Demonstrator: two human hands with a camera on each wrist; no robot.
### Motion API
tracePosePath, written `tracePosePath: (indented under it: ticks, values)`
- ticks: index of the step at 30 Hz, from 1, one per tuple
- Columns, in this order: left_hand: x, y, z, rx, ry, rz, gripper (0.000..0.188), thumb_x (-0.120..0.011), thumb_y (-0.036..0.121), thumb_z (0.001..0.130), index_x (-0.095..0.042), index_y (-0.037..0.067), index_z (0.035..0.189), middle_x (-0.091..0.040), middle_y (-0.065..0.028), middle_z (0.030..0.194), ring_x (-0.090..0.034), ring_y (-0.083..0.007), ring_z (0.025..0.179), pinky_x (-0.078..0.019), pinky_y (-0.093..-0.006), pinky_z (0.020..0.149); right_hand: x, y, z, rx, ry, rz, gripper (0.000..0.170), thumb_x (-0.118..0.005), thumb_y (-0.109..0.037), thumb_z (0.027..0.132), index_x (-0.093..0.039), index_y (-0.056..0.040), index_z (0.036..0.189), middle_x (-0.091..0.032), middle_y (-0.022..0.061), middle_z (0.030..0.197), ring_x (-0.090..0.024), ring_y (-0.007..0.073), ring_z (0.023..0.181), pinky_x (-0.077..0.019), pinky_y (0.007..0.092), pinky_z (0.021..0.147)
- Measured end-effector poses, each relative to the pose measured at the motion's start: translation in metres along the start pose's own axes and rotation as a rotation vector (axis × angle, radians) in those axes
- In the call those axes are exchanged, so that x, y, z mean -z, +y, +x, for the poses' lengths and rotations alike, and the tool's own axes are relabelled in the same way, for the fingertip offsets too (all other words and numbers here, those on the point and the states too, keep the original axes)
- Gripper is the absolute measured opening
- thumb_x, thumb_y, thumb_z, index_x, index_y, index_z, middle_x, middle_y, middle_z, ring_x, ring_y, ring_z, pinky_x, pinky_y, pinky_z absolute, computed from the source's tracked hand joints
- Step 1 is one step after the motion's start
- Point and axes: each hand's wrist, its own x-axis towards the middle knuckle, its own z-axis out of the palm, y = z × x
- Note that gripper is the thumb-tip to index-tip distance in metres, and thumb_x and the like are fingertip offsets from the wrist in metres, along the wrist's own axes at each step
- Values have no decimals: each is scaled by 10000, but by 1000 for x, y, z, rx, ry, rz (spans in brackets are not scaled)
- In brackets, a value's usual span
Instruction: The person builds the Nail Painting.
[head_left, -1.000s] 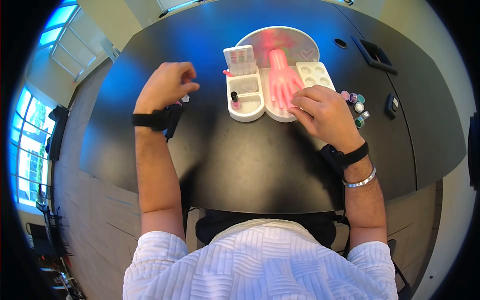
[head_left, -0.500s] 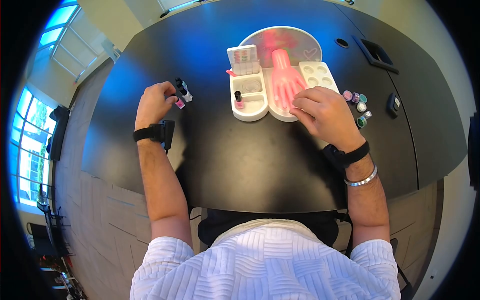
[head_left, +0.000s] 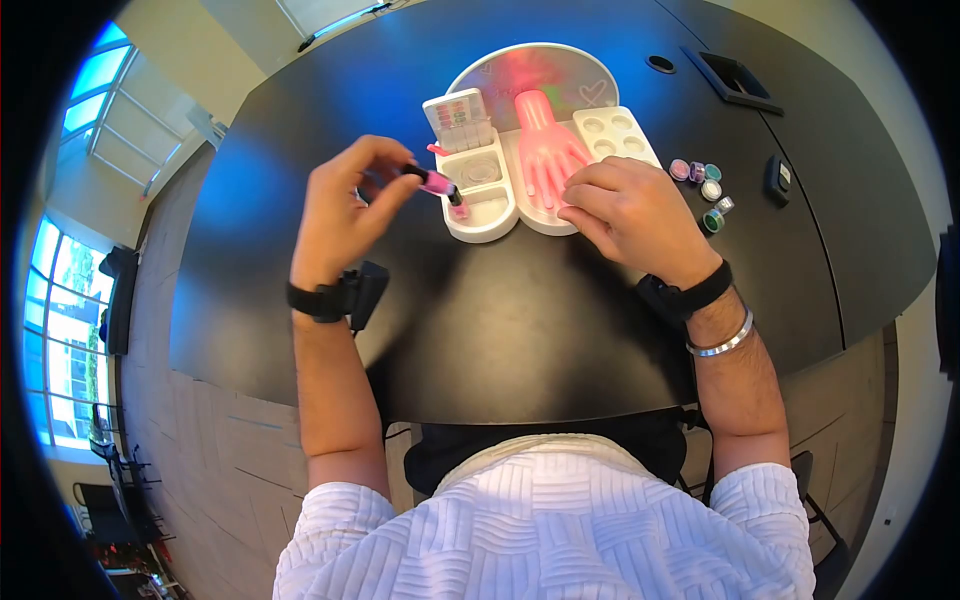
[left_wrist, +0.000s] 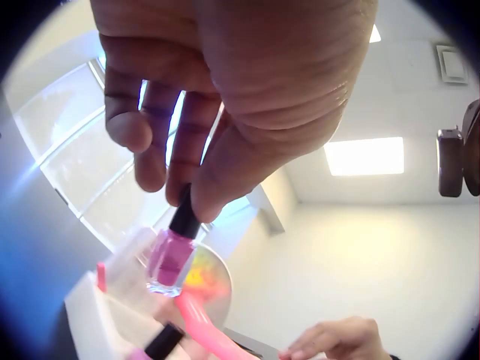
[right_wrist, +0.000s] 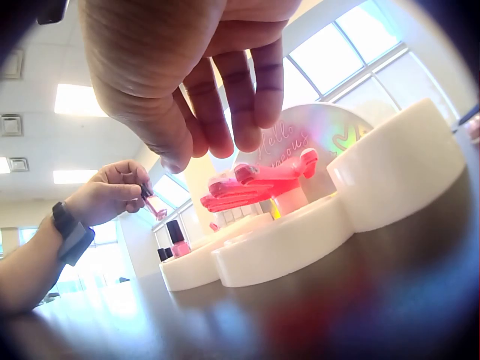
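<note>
The left hand pinches a pink polish bottle by its black cap, above the left edge of the white stand. In the left wrist view the pinched bottle hangs glass-end down from thumb and fingertip. Another pink bottle stands in the stand's front left compartment. A pink model hand lies on the stand's middle, fingers toward the person. Beside its fingertips is the right hand, fingers loosely bent; the right wrist view shows nothing held between its thumb and fingers.
Several small glitter jars sit right of the stand, with a black device beyond them. A round mirror rises at the stand's back. Farther right, a black frame is set in the dark table.
The left hand has lifted the pink bottle from the table at left and carried it right, to the stand. The right hand has stayed by the model hand. The head view has shifted slightly.
</note>
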Motion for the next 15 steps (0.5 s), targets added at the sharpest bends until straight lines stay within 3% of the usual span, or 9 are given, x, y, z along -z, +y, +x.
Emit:
tracePosePath:
  ticks: [4, 9, 15]
  values:
    - [-30, 4, 1, -118, -12, -11, 189, -865, 81, 940, -752, 58, 1090, -805, -31, 1012, -697, -118, 841, -531, -275, 714, 1, 0, 0, -6, -6, -6, 119, -817, -172, 901, -746, -81, 877, -727, 58, 892, -718, 291, 836, -584, 423, 733]
    - [-43, 4, 1, -109, -56, 88, 179, -870, 104, 903, -765, 70, 1043, -799, -17, 1036, -692, -230, 1007, -549, -369, 831, 2, -1, 1, -6, -2, 8, 114, -809, -167, 902, -743, -79, 874, -725, 61, 890, -719, 292, 837, -584, 424, 736]
    - [-50, -3, 0, -92, -55, 119, 168, -861, 125, 901, -765, 71, 1027, -792, -25, 1013, -694, -239, 1000, -551, -377, 824, 2, -1, 1, 1, 4, -5, 124, -810, -174, 904, -737, -78, 876, -722, 62, 889, -718, 289, 841, -583, 422, 740]
